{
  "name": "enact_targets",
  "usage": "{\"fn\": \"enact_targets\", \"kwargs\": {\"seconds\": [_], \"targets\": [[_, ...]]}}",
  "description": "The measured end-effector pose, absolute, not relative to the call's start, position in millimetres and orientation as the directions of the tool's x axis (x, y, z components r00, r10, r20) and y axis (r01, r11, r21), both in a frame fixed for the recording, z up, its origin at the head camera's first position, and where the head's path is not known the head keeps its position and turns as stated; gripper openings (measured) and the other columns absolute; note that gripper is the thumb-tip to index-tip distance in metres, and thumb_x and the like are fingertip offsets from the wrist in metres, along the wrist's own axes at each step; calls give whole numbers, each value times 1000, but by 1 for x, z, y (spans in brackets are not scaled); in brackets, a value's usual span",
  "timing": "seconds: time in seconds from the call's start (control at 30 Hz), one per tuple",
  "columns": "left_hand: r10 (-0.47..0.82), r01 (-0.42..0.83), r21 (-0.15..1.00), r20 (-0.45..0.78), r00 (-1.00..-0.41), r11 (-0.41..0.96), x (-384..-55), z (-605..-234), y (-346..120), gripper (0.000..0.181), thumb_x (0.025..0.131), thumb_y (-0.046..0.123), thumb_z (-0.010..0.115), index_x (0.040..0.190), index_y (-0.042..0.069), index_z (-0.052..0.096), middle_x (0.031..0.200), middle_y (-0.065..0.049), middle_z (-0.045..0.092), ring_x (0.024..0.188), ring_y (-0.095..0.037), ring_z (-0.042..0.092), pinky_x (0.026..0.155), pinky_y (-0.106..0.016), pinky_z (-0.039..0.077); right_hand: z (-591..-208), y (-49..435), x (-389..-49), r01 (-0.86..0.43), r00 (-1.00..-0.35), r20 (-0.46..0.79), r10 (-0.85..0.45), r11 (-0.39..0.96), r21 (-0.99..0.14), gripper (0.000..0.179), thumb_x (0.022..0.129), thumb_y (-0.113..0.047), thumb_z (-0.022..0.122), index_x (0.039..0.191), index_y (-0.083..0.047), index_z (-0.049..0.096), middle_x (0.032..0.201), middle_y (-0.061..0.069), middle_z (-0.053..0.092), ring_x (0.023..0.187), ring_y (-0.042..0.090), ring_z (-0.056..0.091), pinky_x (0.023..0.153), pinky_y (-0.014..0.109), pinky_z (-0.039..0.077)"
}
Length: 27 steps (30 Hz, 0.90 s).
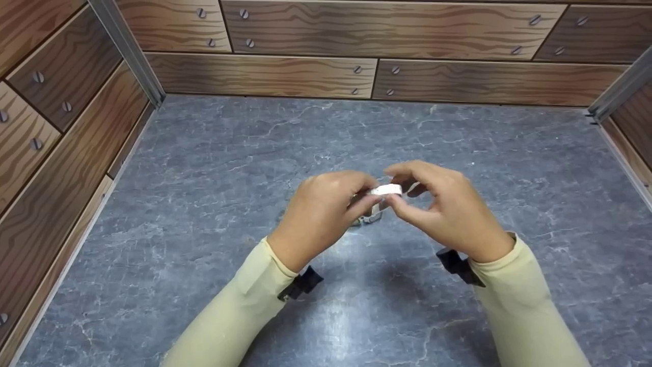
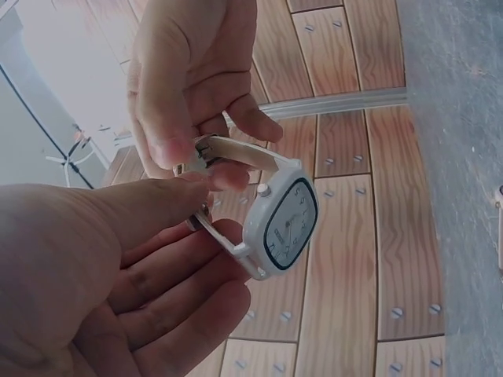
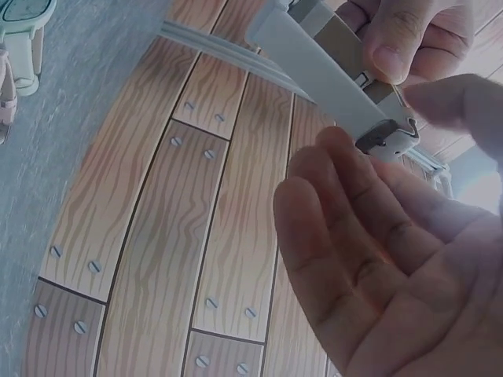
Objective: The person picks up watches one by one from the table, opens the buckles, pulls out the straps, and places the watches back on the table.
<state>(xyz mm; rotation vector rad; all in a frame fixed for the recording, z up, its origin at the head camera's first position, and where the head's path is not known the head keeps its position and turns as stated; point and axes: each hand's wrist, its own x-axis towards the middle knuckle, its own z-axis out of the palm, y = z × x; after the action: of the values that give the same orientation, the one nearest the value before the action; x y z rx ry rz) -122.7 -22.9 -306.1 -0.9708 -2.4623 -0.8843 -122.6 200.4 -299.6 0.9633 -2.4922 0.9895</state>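
Between the two hands, held up over the tabletop, is a white wristwatch (image 2: 291,224) with a squarish case, pale dial and crown. Its strap (image 3: 322,78) is looped round, and the metal buckle (image 3: 385,135) shows at the right fingertips. The left hand (image 1: 326,204) pinches the strap between thumb and fingers. From the other side, the right hand (image 1: 448,204) holds the strap by the buckle with thumb and forefinger, its other fingers extended below in the right wrist view. In the head view the hands hide most of the watch.
Below the hands, partly covered by them, more watches (image 1: 373,216) lie on the grey marbled tabletop (image 1: 229,153). One with a green-rimmed face (image 3: 20,9) and a pinkish strap (image 3: 6,102) show in the right wrist view. Wood-patterned walls (image 1: 305,76) enclose the back and sides.
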Motion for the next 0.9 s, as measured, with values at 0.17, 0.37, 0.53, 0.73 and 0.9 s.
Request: {"fn": "enact_targets", "kwargs": {"seconds": [0.17,0.37,0.53,0.73,0.9], "targets": [[489,712,398,530,-693,579,-122,-307,-23,19,102,29,67,102,12,76,89,4,74,69,-7,60,63,-25,51,-300,198,-123,-694,-720,492,-490,535,-482,21,94,-7,76,114,-11,76,106,-6,75,90,6,68,79,27,57],[500,707,401,509,-700,582,-120,-307,-21,20,103,30,66,102,13,77,84,6,73,66,-4,59,61,-22,50,-299,196,-122,-704,-709,486,-510,548,-452,14,93,-4,76,104,-12,74,98,-8,73,84,3,67,74,26,58],[497,709,407,514,-699,576,-120,-307,-21,18,102,30,68,101,14,77,84,7,73,66,-2,60,60,-20,49,-298,196,-120,-697,-716,472,-514,564,-443,11,93,-5,76,101,-12,73,94,-7,71,78,1,65,69,22,57],[496,708,409,513,-700,576,-120,-308,-20,18,101,30,68,101,14,77,84,8,73,66,-2,60,60,-20,49,-299,196,-120,-685,-728,465,-505,574,-449,11,92,-4,76,98,-12,73,90,-7,70,74,2,63,63,21,54],[497,701,414,502,-708,581,-120,-308,-19,19,102,30,68,100,14,77,82,9,72,64,-2,57,58,-20,48,-300,196,-120,-685,-728,469,-500,564,-461,10,92,-3,76,98,-11,73,90,-5,71,73,2,64,64,21,56]]}}
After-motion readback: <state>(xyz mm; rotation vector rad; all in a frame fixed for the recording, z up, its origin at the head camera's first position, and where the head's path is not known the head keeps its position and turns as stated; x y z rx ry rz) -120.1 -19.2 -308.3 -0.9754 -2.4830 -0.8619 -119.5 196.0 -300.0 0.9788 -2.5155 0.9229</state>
